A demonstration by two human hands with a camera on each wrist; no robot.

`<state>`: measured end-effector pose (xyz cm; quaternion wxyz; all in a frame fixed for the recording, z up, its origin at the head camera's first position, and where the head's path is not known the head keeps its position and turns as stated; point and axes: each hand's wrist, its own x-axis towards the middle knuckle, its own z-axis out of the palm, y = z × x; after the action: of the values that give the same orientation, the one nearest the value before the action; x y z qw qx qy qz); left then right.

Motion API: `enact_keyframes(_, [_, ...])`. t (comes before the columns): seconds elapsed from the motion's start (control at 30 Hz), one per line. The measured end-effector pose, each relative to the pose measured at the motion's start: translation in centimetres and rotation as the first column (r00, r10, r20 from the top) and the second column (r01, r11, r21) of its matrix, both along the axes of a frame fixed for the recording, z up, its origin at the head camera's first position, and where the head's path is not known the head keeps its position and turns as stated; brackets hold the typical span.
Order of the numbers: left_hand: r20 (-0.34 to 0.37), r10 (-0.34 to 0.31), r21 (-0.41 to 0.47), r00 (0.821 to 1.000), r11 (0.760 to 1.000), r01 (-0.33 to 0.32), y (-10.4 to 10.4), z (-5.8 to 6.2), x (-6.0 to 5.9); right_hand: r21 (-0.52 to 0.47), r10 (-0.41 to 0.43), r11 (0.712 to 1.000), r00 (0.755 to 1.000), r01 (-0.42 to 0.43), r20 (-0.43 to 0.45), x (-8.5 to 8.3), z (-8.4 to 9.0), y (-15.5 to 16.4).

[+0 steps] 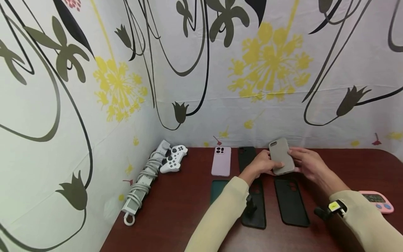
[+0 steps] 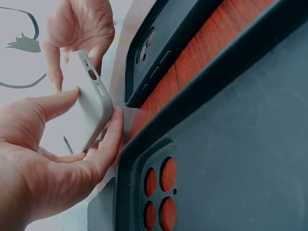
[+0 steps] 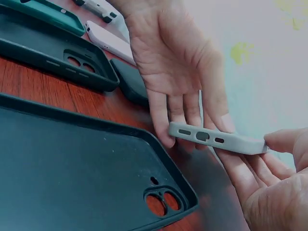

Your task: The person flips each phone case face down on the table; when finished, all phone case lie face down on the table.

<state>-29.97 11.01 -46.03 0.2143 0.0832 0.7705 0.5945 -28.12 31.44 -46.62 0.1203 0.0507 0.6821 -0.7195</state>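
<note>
Both hands, left hand (image 1: 262,163) and right hand (image 1: 306,162), fingers pinching grey phone case (image 1: 281,156) (no legible writing).

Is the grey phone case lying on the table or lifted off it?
Lifted. Both hands hold the grey phone case by its edges above the table; the right wrist view shows it raised, clear of the wood.

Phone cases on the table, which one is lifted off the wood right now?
The grey phone case, held between the left hand and right hand. The pink case, the green one and the black ones lie flat on the table.
</note>
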Motion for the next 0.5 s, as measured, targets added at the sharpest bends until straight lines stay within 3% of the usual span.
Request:
enact_keyframes(0.2, [-0.021, 0.095, -0.069, 0.995, 0.993, -0.097, 0.2, -0.2, 0.1, 0.026, -0.031, 0.999, 0.999, 0.03, 0.01, -0.3, -0.7, 0.3])
enact_keyframes(0.33, [-0.071, 0.118, -0.144, 0.99, 0.981, -0.127, 0.3, -0.2, 0.0, 0.127, -0.025, 0.991, 1.0, 0.027, -0.017, -0.4, -1.1, 0.3])
enact_keyframes(0.4, [-0.121, 0.11, -0.223, 0.987, 0.965, -0.135, 0.5, -0.2, 0.0, 0.206, -0.028, 0.978, 0.999, 0.037, -0.046, -0.3, -1.2, 0.3])
enact_keyframes(0.5, [-0.192, 0.072, -0.349, 0.979, 0.927, -0.137, 0.8, -0.2, -0.2, 0.35, -0.04, 0.934, 0.995, 0.07, -0.091, -0.1, -1.4, 0.3])
